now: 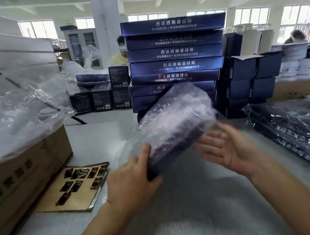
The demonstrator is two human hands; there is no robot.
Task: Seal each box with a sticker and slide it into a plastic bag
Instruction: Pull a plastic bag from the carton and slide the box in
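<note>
The fingers (146, 153) of the left hand (132, 182) curl round the near end of a dark box (157, 164), thumb on top. The right hand (226, 150) is spread wide, holding nothing, just beside the box; blur hides any contact. The box tilts up above the table (102, 134), its far part inside a clear bag (179, 111), before a stack (175, 52) of blue boxes. A sticker sheet (74, 189) lies left, by a carton (17, 179).
</note>
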